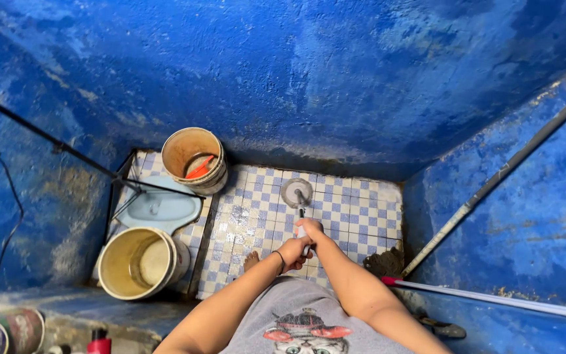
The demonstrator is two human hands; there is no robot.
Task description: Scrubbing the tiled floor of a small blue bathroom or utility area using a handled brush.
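Both my hands grip the white handle of a long brush. My left hand holds the lower part, with a dark band on its wrist. My right hand is wrapped just above it. The round brush head presses on the blue-and-white checked floor tiles near the back wall. My bare foot stands on the tiles beside my left arm.
A pale blue squat toilet pan lies at the left. A bucket with an orange scoop stands behind it; a larger cream bucket stands in front. Blue walls close in on all sides. A white pole leans at the right.
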